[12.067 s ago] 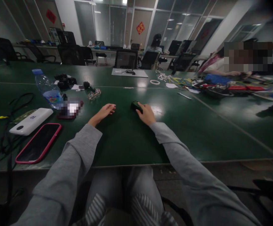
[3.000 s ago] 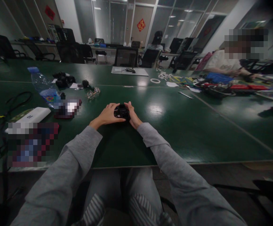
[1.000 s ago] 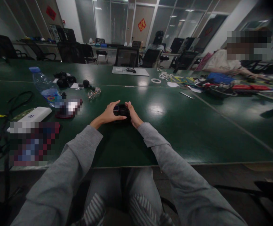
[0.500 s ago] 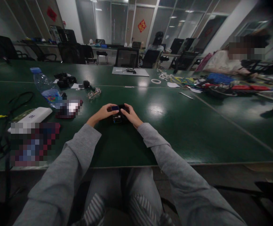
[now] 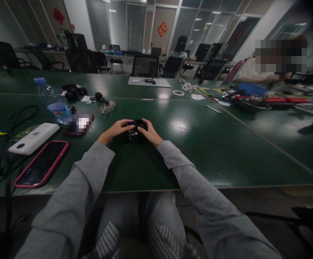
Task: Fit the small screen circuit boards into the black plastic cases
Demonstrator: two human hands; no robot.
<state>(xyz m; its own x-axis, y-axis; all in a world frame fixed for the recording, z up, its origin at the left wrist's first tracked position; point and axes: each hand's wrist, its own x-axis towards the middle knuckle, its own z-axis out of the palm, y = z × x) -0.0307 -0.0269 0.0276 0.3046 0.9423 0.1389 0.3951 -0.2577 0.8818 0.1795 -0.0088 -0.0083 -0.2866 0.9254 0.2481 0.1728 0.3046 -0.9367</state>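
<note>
A small black electronic device with a dark bluish screen is held just in front of me, over the green table. My left hand grips its left side, the thumb laid across the screen. Around the right side curls my right hand, its thumb pressing near the device's middle. Both hands are closed on it, and their fingers hide much of its sides and far edge. Whether the device rests on the table I cannot tell.
Left of my hands are a pink-edged phone, a white power bank, a plastic bottle and glasses. A wrench, a tape roll and heaped cables lie to the right. Another person sits beyond.
My thumbs have shifted slightly on the device, and its screen looks tilted a little more away. The person at the far right has changed pose.
</note>
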